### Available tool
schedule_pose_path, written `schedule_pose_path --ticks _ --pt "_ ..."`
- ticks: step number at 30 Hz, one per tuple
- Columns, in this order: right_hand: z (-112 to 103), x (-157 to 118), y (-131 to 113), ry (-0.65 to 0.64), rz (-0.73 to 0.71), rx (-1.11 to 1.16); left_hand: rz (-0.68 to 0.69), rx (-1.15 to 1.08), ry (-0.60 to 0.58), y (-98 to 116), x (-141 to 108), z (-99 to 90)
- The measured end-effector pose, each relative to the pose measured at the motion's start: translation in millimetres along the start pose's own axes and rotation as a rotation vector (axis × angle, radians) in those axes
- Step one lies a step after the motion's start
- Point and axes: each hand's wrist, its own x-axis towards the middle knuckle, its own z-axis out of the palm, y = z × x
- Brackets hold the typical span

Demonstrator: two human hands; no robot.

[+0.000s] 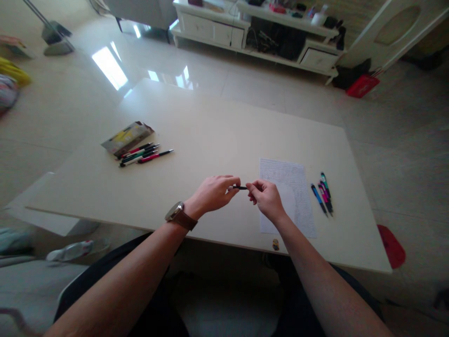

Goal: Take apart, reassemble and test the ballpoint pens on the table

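Note:
A slim dark pen [240, 187] stretches between my two hands above the table. My left hand [215, 193], with a watch on its wrist, has its fingers closed around one end. My right hand [265, 196] pinches the other end between thumb and fingertips, over the left edge of a sheet of paper [298, 201] covered in lines of writing. Most of the pen is hidden by the fingers. To the right of the paper lie several pens, among them a blue pen [319, 199].
Several pens, including a red and black pen [155, 156], lie beside a grey and yellow box [126, 137] on the table's left. A small yellow object [275, 244] sits near the front edge of the white table [224, 126]. Beyond stands a white cabinet [210, 29].

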Motion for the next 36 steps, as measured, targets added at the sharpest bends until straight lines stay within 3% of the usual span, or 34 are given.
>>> schedule_pose_path --ticks 4,9,16,21,27,33,36 --pt "1.6 -0.4 -0.7 -0.003 -0.007 -0.054 0.016 -0.011 -0.004 -0.6 0.4 -1.3" --pt "1.4 1.6 -3.4 -0.02 -0.093 0.111 -0.025 -0.012 0.046 -2.6 0.7 -5.2" --pt "1.8 -0.6 -2.0 -0.042 -0.035 -0.043 0.003 -0.024 0.032 -0.5 1.1 -7.9" --pt "2.1 1.0 -0.3 -0.025 -0.082 0.015 -0.008 -0.025 0.038 -1.3 1.3 -9.1" --pt "3.8 0.9 1.0 -0.001 -0.121 -0.153 -0.027 -0.018 0.035 0.8 0.4 -4.3" --pt "-0.3 4.4 6.1 0.034 0.005 -0.169 -0.019 0.011 0.033 0.5 -0.4 -4.1" --pt "-7.7 3.7 15.4 0.106 -0.014 -0.455 -0.036 0.007 0.039 -2.0 -2.1 -7.0"
